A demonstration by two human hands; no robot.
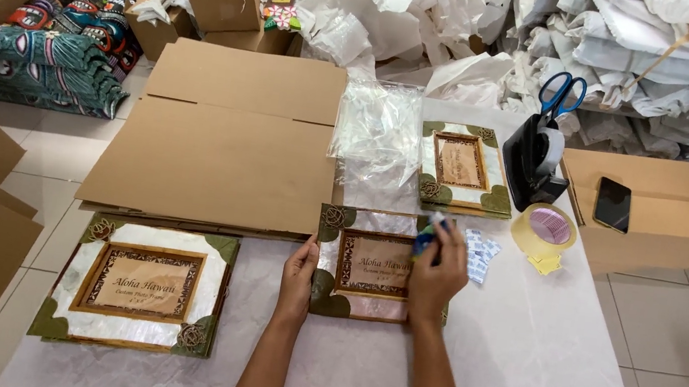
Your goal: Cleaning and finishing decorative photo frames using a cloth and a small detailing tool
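At table centre, a small photo frame (pixel 370 265) lies flat, long axis running 9-to-3 o'clock. Left hand (pixel 297 281) rests at the frame's 9 o'clock edge, fingers curled onto the border, bracing it; nothing else held. Right hand (pixel 435 278) sits over the 3 o'clock edge, closed around a small blue object (pixel 426 239), kind unclear, tip toward 12. Both hands touch the frame. Larger frame (pixel 139 285) lies at 8 o'clock; white packets (pixel 480 253) and tape roll (pixel 543 232) at 2 o'clock.

Left hand (pixel 297 278) steadies a photo frame (pixel 370 265); right hand (pixel 436 274) grips a blue marker (pixel 426 239).
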